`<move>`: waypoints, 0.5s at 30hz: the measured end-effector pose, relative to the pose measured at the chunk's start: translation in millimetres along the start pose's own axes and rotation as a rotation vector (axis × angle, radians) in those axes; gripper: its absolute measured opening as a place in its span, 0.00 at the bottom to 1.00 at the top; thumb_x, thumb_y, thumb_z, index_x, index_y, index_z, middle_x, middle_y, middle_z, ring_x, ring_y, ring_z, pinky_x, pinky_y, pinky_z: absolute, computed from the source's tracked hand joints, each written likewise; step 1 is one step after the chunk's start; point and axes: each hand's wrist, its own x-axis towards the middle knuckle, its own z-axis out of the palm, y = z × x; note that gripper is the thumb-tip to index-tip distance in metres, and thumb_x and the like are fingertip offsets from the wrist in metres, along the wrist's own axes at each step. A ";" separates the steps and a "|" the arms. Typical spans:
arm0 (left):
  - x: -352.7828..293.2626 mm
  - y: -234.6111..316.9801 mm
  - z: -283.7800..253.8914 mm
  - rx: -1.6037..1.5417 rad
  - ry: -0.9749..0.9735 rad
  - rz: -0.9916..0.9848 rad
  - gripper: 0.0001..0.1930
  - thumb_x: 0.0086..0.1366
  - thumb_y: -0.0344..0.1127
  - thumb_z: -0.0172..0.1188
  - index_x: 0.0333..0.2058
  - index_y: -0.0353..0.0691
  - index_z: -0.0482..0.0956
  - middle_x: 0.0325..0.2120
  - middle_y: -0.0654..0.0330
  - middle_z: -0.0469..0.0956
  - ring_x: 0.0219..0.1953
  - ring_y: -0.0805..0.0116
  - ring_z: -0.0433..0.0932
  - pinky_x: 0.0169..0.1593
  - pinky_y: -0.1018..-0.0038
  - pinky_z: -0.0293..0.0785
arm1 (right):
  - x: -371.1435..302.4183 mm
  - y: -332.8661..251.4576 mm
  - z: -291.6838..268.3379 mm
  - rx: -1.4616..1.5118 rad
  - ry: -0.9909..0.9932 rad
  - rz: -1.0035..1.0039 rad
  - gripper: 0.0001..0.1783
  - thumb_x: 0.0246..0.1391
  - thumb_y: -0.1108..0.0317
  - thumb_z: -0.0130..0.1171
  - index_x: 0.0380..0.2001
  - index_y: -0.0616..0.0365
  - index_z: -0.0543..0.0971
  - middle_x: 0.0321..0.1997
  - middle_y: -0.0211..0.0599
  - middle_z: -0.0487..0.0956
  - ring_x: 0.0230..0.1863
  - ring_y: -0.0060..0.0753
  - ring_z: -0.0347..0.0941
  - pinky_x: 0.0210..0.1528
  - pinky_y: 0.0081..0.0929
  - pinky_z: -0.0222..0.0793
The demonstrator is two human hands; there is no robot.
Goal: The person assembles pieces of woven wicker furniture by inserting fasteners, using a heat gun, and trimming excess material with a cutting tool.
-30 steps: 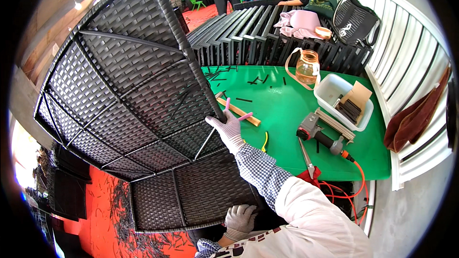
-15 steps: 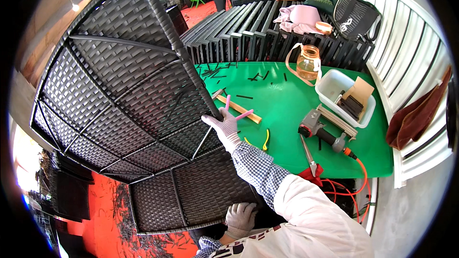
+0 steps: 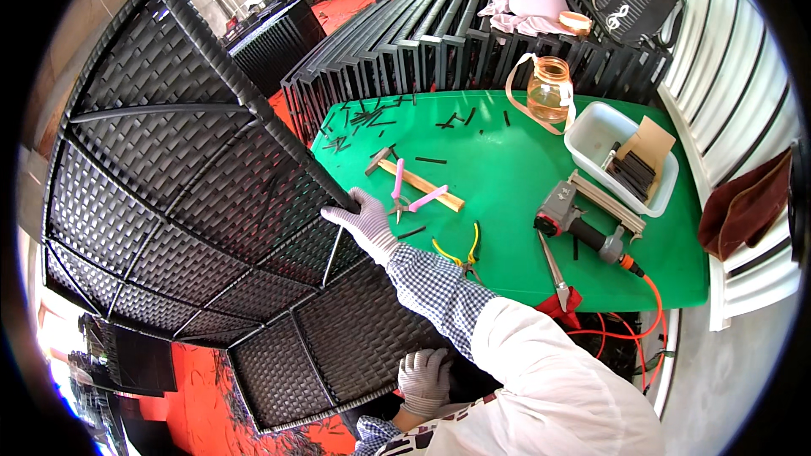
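Observation:
A large black woven wicker chair piece stands tilted at the left, its big curved panel rising up and a smaller woven panel joining it at the bottom. My right hand, in a striped work glove, is closed around the wrapped edge of the big panel. Lower down, my left hand, gloved too, has its fingers folded over the near edge of the smaller panel. Just past my right hand, pink-handled pliers lie across a hammer on the green table. Yellow-handled pliers rest beside my right sleeve.
A nail gun with an orange hose, scissors and a white bin of black strips occupy the table's right side. An orange jar stands behind. Stacked black frames line the far edge. Scraps litter the red floor.
The wicker piece has swung left and its top has come lower, my right hand moving left with it. More of the table and the pink pliers shows. Both hands keep their grip.

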 end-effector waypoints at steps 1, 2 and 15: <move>1.0 2.0 -0.5 0.004 0.003 0.002 0.15 0.58 0.37 0.68 0.45 0.45 0.82 0.38 0.59 0.78 0.41 0.53 0.77 0.46 0.56 0.72 | 0.8 -0.5 -1.4 0.012 0.005 -0.007 0.21 0.53 0.55 0.77 0.27 0.51 0.73 0.23 0.18 0.64 0.28 0.17 0.57 0.32 0.23 0.55; 1.9 4.6 -0.9 -0.004 -0.014 0.008 0.15 0.58 0.37 0.68 0.45 0.46 0.82 0.38 0.59 0.78 0.41 0.53 0.77 0.46 0.56 0.73 | 0.9 -1.6 -4.7 0.015 0.011 -0.010 0.21 0.53 0.55 0.77 0.27 0.52 0.74 0.24 0.18 0.67 0.28 0.16 0.60 0.33 0.23 0.58; -16.4 31.6 -0.2 -0.117 -0.005 0.103 0.15 0.56 0.38 0.71 0.43 0.47 0.83 0.38 0.59 0.77 0.42 0.52 0.77 0.45 0.56 0.73 | -41.9 -45.8 -45.0 -0.109 0.146 -0.102 0.21 0.52 0.54 0.78 0.30 0.55 0.76 0.25 0.21 0.67 0.30 0.18 0.61 0.37 0.23 0.59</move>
